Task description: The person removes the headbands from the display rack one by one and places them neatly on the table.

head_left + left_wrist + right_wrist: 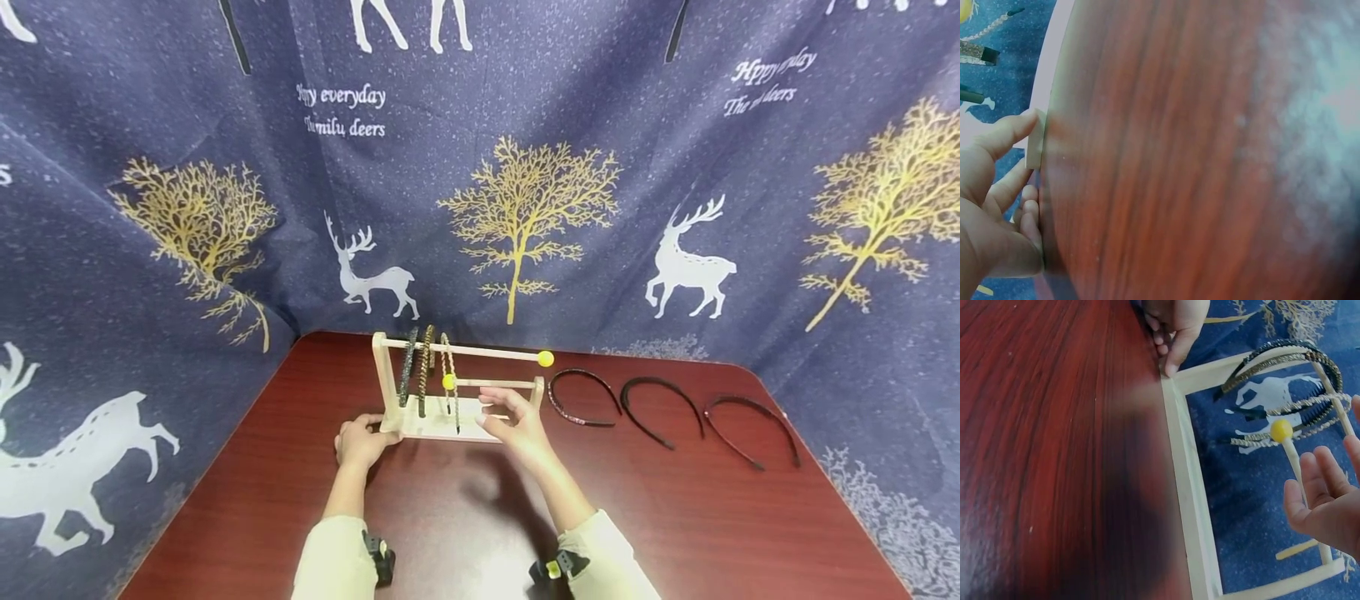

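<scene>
A pale wooden headband rack [427, 428] stands on the table, with an upper and a lower rod tipped by yellow balls. From its upper rod [495, 353] hang a dark glittery headband [408, 367], a gold-brown headband [425, 371] and a pale braided headband [453, 392]. My left hand [362, 442] pinches the left end of the rack's base, thumb at the front corner. By the lower rod [495, 383], my right hand [525, 429] holds nothing, its fingers loosely spread near the rod and right of the braided headband.
Three more headbands lie in a row on the dark red table [637, 517], right of the rack: a patterned one [585, 422], a black one [660, 382] and a dark reddish one [731, 442]. A blue cloth [465, 250] with deer and trees hangs behind.
</scene>
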`<state>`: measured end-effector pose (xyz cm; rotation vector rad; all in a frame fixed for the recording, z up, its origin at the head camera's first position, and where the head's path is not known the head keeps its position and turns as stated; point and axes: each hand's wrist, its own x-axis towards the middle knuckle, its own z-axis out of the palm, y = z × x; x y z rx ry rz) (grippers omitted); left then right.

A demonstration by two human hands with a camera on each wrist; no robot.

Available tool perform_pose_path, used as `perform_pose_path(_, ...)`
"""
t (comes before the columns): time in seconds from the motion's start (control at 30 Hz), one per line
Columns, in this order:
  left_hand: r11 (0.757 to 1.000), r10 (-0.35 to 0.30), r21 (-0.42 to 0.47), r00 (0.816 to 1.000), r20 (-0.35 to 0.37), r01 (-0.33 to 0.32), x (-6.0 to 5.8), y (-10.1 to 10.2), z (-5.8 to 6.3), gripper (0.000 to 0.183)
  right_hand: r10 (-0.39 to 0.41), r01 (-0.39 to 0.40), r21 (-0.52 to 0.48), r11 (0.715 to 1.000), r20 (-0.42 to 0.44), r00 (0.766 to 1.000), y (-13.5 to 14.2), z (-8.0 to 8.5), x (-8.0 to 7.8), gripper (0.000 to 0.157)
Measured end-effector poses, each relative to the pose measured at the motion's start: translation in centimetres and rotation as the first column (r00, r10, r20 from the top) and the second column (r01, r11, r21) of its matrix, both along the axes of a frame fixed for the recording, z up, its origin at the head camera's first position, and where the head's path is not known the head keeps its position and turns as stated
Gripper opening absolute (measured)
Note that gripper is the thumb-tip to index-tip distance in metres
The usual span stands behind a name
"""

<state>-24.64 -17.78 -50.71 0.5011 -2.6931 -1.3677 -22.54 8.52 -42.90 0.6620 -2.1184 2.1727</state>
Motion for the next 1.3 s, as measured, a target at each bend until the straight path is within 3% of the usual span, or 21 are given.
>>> perform_pose_path(0.47, 1.000, 0.001, -0.007, 1.000, 0.006, -0.001, -0.1, 0.1, -0.1, 0.056, 0.074, -0.074, 0.019, 0.997, -0.004, 0.997, -2.8, 0.4, -1.0, 0.041)
perform_pose_path(0.77, 1.000, 0.009, -0.006, 1.000, -0.002, -0.009, -0.1, 0.1, 0.0, 0.056, 0.034, -0.033, 0.039, 0.999, -0.037, 0.999, -3.6, 0.3, -1.2, 0.023)
perform_pose_path(1.3, 1.000, 0.013, -0.013, 1.000, -0.014, -0.013, -0.4, 0.1, -0.4, 0.055, -0.021, 0.026, 0.051, 0.998, -0.092, 0.996, -3.4, 0.5, -1.4, 0.020)
